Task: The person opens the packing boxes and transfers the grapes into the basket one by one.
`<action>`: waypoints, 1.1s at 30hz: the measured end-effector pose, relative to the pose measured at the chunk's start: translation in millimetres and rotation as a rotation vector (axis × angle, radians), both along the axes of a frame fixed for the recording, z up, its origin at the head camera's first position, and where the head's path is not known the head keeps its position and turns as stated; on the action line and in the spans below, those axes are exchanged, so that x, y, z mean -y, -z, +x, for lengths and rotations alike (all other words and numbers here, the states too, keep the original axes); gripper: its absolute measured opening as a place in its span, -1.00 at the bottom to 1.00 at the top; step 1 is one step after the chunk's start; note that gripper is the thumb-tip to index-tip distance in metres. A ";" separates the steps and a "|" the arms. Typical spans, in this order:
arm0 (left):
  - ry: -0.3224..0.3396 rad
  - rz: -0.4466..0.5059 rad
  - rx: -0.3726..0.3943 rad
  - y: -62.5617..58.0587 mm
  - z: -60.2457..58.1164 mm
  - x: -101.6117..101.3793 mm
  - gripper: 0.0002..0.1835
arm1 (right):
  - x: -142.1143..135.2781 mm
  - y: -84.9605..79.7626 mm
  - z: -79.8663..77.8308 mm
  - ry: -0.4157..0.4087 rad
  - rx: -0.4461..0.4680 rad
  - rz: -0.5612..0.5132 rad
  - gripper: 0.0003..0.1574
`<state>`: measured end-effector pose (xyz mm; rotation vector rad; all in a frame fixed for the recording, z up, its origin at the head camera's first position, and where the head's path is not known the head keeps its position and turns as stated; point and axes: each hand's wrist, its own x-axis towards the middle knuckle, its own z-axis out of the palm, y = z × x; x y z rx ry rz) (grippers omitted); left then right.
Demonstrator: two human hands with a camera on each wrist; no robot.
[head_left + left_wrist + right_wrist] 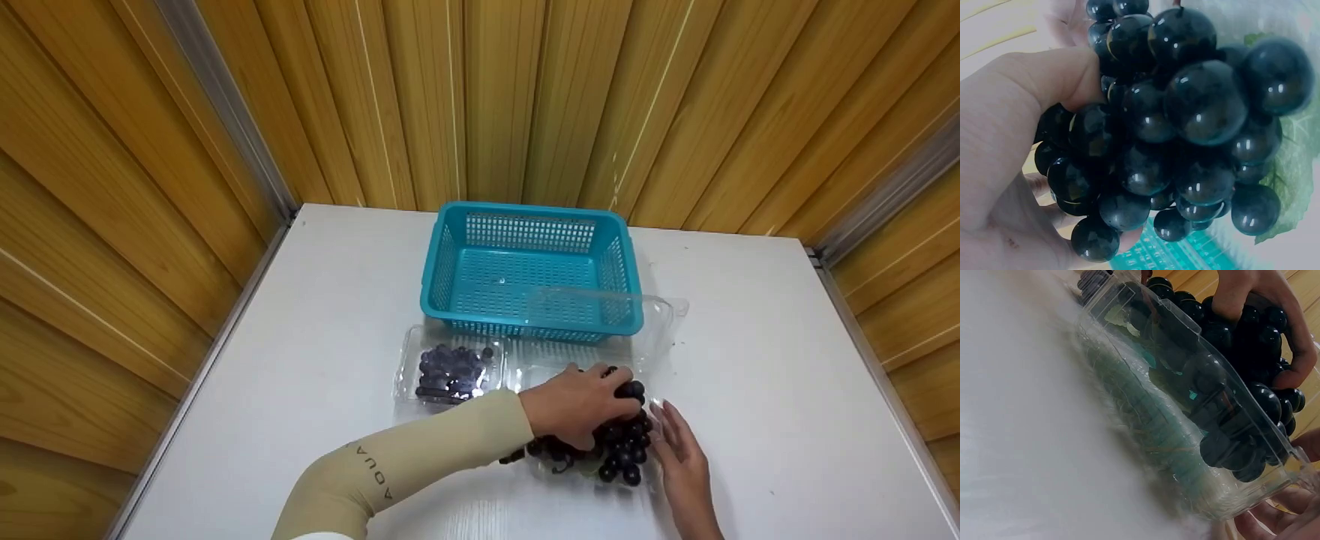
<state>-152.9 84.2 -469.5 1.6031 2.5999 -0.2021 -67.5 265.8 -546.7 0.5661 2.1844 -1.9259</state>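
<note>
A bunch of dark grapes [624,451] is gripped from above by my left hand [576,405], fingers spread and curled round it. In the left wrist view, thumb and fingers wrap the grapes [1145,163], and a green leaf [1297,163] shows behind them. The bunch is at the opening of a clear plastic container [1123,377], partly inside its wall. At the container's right end, my right hand [686,465] holds the edge, thumb above and fingers below in the right wrist view. The raised clear lid [660,330] leans toward the basket.
A blue-green plastic basket [525,277] stands behind the container, partly overlapped by the lid. To the left sits another clear container [407,364] with dark grapes [452,369] inside. Wood-patterned walls [495,97] enclose the white table [322,300] at the back and sides.
</note>
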 end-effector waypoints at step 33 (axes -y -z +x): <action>-0.002 0.156 -0.045 -33.0 -8.0 14.7 -0.38 | -9.5 11.0 7.8 -0.059 -0.049 0.155 -0.13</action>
